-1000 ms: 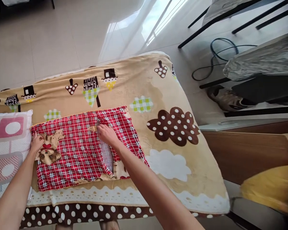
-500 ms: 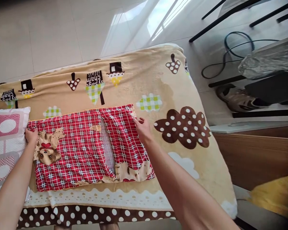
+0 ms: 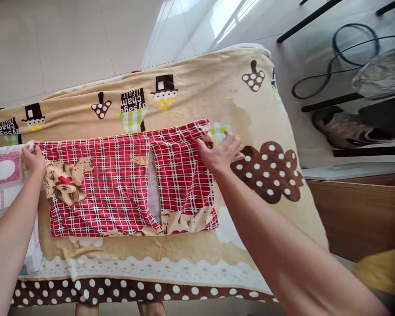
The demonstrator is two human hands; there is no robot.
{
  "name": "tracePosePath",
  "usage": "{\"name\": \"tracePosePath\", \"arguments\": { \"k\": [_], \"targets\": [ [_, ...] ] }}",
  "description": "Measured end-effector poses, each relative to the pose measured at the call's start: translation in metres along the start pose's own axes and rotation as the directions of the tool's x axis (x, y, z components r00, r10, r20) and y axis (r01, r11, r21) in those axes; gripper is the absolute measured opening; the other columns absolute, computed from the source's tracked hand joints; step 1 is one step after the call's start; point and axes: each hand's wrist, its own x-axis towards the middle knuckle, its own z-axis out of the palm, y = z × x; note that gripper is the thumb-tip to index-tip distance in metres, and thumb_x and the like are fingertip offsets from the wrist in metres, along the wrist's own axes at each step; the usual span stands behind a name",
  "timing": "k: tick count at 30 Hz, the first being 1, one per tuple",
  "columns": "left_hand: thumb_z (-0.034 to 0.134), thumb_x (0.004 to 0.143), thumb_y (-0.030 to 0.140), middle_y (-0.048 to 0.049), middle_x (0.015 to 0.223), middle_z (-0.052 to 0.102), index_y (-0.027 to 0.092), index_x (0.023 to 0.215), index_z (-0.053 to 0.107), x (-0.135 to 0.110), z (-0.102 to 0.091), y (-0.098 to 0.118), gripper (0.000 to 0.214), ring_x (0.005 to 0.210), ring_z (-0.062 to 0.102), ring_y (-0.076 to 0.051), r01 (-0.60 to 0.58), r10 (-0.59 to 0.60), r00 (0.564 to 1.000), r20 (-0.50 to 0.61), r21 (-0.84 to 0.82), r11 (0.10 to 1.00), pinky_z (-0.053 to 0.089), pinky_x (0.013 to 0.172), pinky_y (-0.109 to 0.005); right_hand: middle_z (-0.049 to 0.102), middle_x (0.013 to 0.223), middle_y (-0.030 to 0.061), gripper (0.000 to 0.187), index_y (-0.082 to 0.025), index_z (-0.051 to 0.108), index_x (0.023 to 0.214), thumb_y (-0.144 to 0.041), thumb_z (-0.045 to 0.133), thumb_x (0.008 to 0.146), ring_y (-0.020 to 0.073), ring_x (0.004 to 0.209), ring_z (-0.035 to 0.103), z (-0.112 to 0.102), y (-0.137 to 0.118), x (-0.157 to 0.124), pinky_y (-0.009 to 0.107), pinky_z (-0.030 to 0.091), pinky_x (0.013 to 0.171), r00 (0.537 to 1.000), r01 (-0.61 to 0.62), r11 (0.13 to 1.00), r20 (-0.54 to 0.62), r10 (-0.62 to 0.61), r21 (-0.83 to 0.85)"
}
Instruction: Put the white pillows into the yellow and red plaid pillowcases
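A red plaid pillowcase (image 3: 118, 184) with a dog print lies spread on a beige blanket (image 3: 191, 250). Its overlapping opening runs crosswise right of the middle, showing a pale inner side. At the far left corner, my left hand (image 3: 34, 159) has its fingers closed on the pillowcase edge, beside a pink and white checked pillow (image 3: 3, 193). My right hand (image 3: 221, 151) is open over the far right corner, fingers spread, the thumb side against the cloth and the fingertips above the blanket.
Beyond the bed is a shiny tiled floor (image 3: 72, 44). To the right are black metal legs (image 3: 309, 19), a coiled cable (image 3: 332, 57), a shoe (image 3: 345, 127), a clear plastic bag (image 3: 382, 72), a wooden panel (image 3: 352, 215) and a yellow cloth (image 3: 382, 270).
The pillowcase has shifted away from me, and its right end has been drawn out to the right. My right hand has let go of the edge and spread its fingers.
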Motion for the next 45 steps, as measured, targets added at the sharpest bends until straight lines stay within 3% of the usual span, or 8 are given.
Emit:
{"name": "tracePosePath", "arguments": {
  "k": [4,8,12,19,23,27,32,45],
  "targets": [
    [0.050,0.092,0.030,-0.0207,0.155,0.032,0.010,0.148,0.031,-0.083,-0.003,0.025,0.063,0.146,0.027,-0.031,-0.362,0.335,0.927,0.166,0.168,0.917,0.021,0.119,-0.054,0.030,0.154,0.0225,0.066,-0.008,0.022,0.153,-0.044,0.038,0.100,0.0303,0.136,0.032,-0.006,-0.063,-0.065,0.050,0.025,0.104,0.987,0.148,0.989,0.062,-0.147,-0.002],
    [0.038,0.097,0.027,-0.0108,0.159,0.029,0.023,0.157,0.007,-0.216,0.005,0.025,0.067,0.149,0.022,-0.021,-0.653,0.550,0.626,0.553,-0.015,0.758,0.014,0.123,-0.047,0.033,0.157,0.0094,0.068,-0.023,-0.001,0.157,-0.026,0.035,0.100,0.0217,0.141,0.035,0.009,-0.149,-0.179,0.043,0.030,0.109,0.914,0.353,0.917,0.142,-0.381,0.185],
    [0.032,0.099,0.027,-0.0114,0.158,0.030,0.022,0.156,0.008,-0.292,0.017,-0.001,0.062,0.148,0.026,-0.021,-0.610,0.454,0.653,0.606,0.065,0.790,0.017,0.122,-0.050,0.035,0.156,0.0052,0.066,-0.022,-0.002,0.156,-0.018,0.030,0.099,0.0183,0.145,0.030,0.033,-0.200,-0.254,0.040,0.020,0.116,0.818,0.439,0.842,0.247,-0.519,0.313],
    [0.033,0.099,0.038,-0.0128,0.158,0.029,0.021,0.152,0.031,-0.240,-0.049,-0.102,0.056,0.147,0.028,-0.027,-0.473,0.261,0.825,0.502,0.358,0.805,0.019,0.119,-0.055,0.034,0.156,0.0051,0.063,-0.024,0.007,0.157,-0.031,0.035,0.101,0.0216,0.144,0.033,0.033,-0.144,-0.248,0.041,0.021,0.117,0.825,0.439,0.879,0.303,-0.477,0.188],
    [0.031,0.099,0.038,-0.0149,0.157,0.031,0.020,0.152,0.028,-0.227,-0.081,-0.122,0.056,0.145,0.032,-0.029,-0.434,0.231,0.864,0.447,0.429,0.793,0.017,0.118,-0.057,0.036,0.155,0.0044,0.061,-0.026,0.007,0.157,-0.025,0.032,0.101,0.0201,0.142,0.036,0.010,-0.110,-0.253,0.039,0.022,0.115,0.848,0.436,0.888,0.264,-0.459,0.144],
    [0.030,0.100,0.038,-0.0169,0.157,0.030,0.020,0.154,0.024,-0.244,-0.073,-0.111,0.057,0.147,0.028,-0.028,-0.404,0.231,0.891,0.391,0.451,0.796,0.011,0.118,-0.059,0.038,0.155,0.0090,0.060,-0.027,0.013,0.157,-0.032,0.033,0.101,0.0238,0.139,0.041,0.008,-0.058,-0.262,0.044,0.023,0.113,0.971,0.205,0.978,0.122,-0.207,0.031],
    [0.028,0.099,0.039,-0.0172,0.157,0.033,0.017,0.153,0.028,-0.257,-0.053,-0.114,0.058,0.147,0.028,-0.027,-0.344,0.216,0.924,0.316,0.438,0.831,0.011,0.118,-0.054,0.039,0.154,0.0136,0.061,-0.021,0.017,0.157,-0.040,0.027,0.100,0.0250,0.138,0.041,0.026,0.001,-0.271,0.044,0.026,0.110,0.971,0.136,0.989,0.205,-0.123,-0.053],
    [0.026,0.096,0.035,-0.0187,0.156,0.034,0.020,0.155,0.020,-0.260,-0.045,-0.125,0.061,0.144,0.034,-0.031,-0.378,0.273,0.920,0.281,0.452,0.808,0.016,0.114,-0.059,0.046,0.148,0.0144,0.061,-0.022,0.017,0.156,-0.035,0.034,0.099,0.0260,0.134,0.044,0.025,-0.006,-0.266,0.045,0.027,0.107,0.975,0.175,0.979,0.158,-0.157,-0.106]
  ]
}}
